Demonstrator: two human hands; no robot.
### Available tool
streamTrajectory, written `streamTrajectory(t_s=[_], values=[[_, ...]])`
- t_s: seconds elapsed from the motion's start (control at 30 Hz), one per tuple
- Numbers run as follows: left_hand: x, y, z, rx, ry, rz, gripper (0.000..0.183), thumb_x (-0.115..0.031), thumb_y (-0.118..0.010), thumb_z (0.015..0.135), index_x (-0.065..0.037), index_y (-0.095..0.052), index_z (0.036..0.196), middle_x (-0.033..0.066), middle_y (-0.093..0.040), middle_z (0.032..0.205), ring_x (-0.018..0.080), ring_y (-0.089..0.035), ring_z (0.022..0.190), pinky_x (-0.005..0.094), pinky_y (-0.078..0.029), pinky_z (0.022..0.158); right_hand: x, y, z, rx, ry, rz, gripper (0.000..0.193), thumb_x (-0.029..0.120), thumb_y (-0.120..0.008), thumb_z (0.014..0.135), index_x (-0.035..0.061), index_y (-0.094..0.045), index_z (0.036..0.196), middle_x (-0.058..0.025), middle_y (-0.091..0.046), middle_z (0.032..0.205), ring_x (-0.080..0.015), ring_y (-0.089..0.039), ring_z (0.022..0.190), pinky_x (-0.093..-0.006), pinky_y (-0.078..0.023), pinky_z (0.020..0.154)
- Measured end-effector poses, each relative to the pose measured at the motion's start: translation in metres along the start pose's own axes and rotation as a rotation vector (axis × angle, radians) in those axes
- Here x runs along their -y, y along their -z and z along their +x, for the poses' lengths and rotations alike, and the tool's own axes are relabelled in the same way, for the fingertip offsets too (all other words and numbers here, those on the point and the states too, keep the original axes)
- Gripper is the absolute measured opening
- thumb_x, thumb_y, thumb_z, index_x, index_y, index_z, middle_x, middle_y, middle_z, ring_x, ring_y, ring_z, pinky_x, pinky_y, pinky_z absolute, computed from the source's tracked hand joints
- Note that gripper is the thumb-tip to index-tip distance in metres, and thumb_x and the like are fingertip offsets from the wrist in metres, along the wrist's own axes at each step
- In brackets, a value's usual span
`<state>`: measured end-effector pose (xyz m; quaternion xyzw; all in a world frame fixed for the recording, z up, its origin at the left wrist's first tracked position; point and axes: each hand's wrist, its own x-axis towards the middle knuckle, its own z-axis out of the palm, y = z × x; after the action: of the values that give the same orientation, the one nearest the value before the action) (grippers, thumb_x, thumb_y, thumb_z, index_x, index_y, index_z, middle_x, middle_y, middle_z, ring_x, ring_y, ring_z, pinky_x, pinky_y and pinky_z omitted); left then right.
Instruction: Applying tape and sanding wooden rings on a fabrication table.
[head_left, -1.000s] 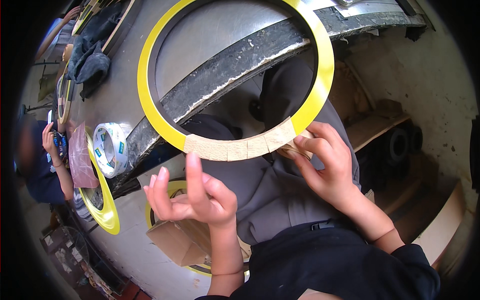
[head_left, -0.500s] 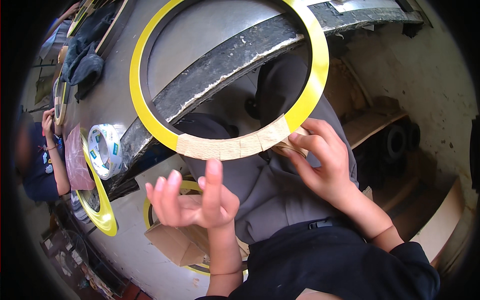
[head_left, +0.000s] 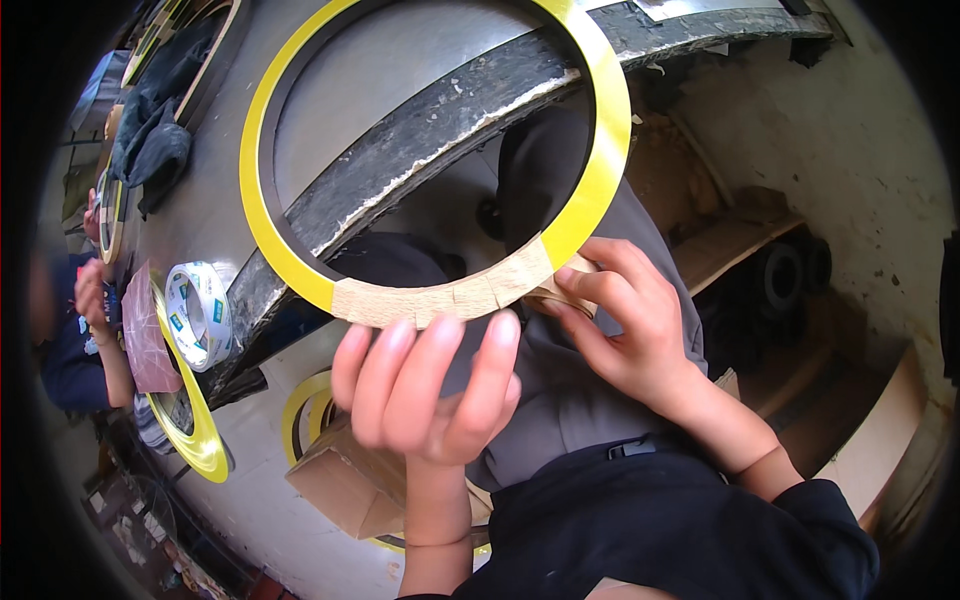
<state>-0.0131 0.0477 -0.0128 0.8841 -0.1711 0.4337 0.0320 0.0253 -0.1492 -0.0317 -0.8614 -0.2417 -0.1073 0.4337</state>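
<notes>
Yellow ring [head_left: 611, 130] beyond left hand [head_left: 430, 400], beside right hand [head_left: 640, 325] holding tan roll [head_left: 577, 298]

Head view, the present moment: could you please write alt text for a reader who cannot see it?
A large yellow ring with beige strips along its lower part overlaps the edge of a metal table. The left hand has its fingertips near the strips; the right hand holds a beige piece.
</notes>
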Motion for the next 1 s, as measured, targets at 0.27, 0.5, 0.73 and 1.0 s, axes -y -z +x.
streamTrajectory(t_s=[0.27, 0.5, 0.73, 1.0], values=[[0.009, -0.017, 0.027, 0.257, 0.033, -0.203, 0.041, -0.037, -0.065, 0.094, -0.006, -0.070, 0.121, 0.0039, -0.067, 0.089, 0.0199, -0.059, 0.072, 0.0363, -0.042, 0.076, -0.018, -0.009, -0.003, -0.040, 0.059, 0.092, 0.028, 0.008, -0.082, 0.075, 0.0069, -0.066, 0.098, -0.0112, -0.067, 0.103, -0.0286, -0.066, 0.084, -0.0356, -0.053, 0.065], [0.011, -0.022, 0.026, 0.176, -0.010, -0.149, 0.034, -0.040, -0.062, 0.095, -0.019, -0.076, 0.117, -0.0062, -0.070, 0.099, 0.0122, -0.053, 0.073, 0.0308, -0.039, 0.075, 0.007, 0.033, -0.010, 0.004, 0.114, 0.064, 0.037, 0.007, -0.083, 0.072, 0.0099, -0.071, 0.107, -0.0116, -0.068, 0.095, -0.0266, -0.066, 0.077, -0.0334, -0.052, 0.062], [0.010, -0.020, 0.023, 0.180, 0.040, -0.190, 0.031, -0.038, -0.065, 0.094, -0.017, -0.077, 0.115, -0.0063, -0.071, 0.099, 0.0114, -0.053, 0.075, 0.0317, -0.036, 0.080, 0.026, 0.061, 0.036, 0.010, 0.273, -0.071, 0.046, 0.004, -0.076, 0.065, 0.0063, -0.072, 0.110, -0.0151, -0.065, 0.094, -0.0269, -0.061, 0.076, -0.0343, -0.049, 0.065], [-0.003, -0.029, 0.021, 0.073, 0.187, -0.183, 0.031, -0.040, -0.074, 0.086, -0.021, -0.079, 0.110, -0.0093, -0.068, 0.087, 0.0103, -0.053, 0.075, 0.0322, -0.033, 0.085, 0.038, 0.057, 0.072, 0.005, 0.149, -0.039, 0.023, 0.000, -0.071, 0.079, -0.0043, -0.068, 0.101, -0.0140, -0.067, 0.088, -0.0238, -0.066, 0.078, -0.0301, -0.051, 0.069]])
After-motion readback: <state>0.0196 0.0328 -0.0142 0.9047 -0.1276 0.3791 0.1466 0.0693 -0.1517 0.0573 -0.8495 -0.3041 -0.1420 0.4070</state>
